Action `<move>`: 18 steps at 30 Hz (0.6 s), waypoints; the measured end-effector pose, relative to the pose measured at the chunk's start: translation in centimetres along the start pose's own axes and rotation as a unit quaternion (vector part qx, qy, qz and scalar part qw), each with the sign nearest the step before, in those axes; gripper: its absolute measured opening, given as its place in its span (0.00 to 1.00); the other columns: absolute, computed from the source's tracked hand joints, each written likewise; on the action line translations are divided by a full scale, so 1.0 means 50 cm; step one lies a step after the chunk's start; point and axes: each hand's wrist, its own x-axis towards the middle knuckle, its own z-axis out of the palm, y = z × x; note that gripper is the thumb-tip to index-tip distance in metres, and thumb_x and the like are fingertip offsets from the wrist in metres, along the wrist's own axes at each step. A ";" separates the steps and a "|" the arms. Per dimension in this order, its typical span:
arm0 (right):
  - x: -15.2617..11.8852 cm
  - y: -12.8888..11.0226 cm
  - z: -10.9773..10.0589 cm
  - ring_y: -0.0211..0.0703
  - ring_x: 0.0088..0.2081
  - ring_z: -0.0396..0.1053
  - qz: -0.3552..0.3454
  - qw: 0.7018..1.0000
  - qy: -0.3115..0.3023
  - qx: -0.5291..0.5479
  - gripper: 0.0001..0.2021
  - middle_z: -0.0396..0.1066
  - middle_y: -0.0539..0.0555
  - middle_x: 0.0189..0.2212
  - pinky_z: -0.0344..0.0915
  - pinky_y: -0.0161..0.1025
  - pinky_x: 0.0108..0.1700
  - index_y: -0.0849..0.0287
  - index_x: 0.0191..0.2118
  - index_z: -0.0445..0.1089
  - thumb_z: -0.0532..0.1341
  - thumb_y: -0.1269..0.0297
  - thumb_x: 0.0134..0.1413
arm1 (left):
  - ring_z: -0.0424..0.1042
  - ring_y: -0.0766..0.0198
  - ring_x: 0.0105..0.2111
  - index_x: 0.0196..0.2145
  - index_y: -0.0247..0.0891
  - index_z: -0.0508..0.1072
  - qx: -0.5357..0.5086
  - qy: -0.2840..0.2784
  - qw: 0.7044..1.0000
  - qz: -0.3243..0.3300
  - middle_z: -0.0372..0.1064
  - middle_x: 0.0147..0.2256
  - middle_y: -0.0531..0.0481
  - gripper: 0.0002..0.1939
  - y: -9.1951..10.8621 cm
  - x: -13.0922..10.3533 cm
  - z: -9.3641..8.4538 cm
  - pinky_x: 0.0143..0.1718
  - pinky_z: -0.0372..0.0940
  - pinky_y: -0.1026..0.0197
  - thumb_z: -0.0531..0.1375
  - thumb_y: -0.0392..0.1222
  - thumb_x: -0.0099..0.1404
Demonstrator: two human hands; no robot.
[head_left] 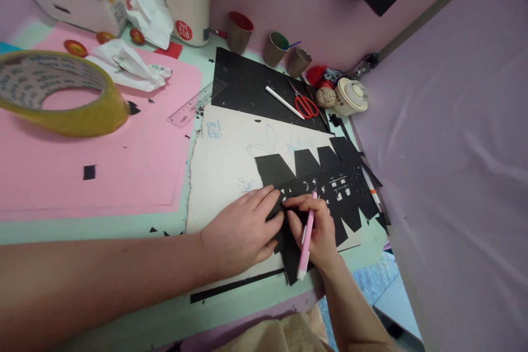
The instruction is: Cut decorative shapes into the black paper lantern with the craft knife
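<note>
A black paper cutout (pixel 305 164) with pointed tabs along its edges lies over a white sheet (pixel 225 162). Stars, a moon and window-like squares are cut through it. Flat on its left part rests my left hand (pixel 243 228), fingers stretched out, pressing the paper. Just to the right, my right hand (pixel 315 228) is closed around a slim pink pen-like tool (pixel 306 242), probably a craft knife. Its lower end points toward me, and a tip cannot be made out. My right thumb and forefinger touch the cutout close to the left fingertips.
Behind lie red-handled scissors (pixel 305 105), a white stick (pixel 284 102) and a clear ruler (pixel 196 104). Paper cups (pixel 276 49), a twine ball (pixel 325 97) and a white bottle (pixel 187 0) stand along the wall. A tape roll (pixel 82 115) sits on pink paper (pixel 136 176) at left.
</note>
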 end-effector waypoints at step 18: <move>-0.005 -0.028 -0.001 0.37 0.24 0.67 0.168 0.978 0.121 -0.020 0.03 0.71 0.48 0.25 0.64 0.34 0.26 0.56 0.34 0.71 0.60 0.66 0.58 | 0.65 0.37 0.57 0.50 0.30 0.73 0.017 -0.013 1.000 0.005 0.67 0.53 0.29 0.19 0.003 0.000 -0.003 0.55 0.65 0.42 0.58 0.43 0.65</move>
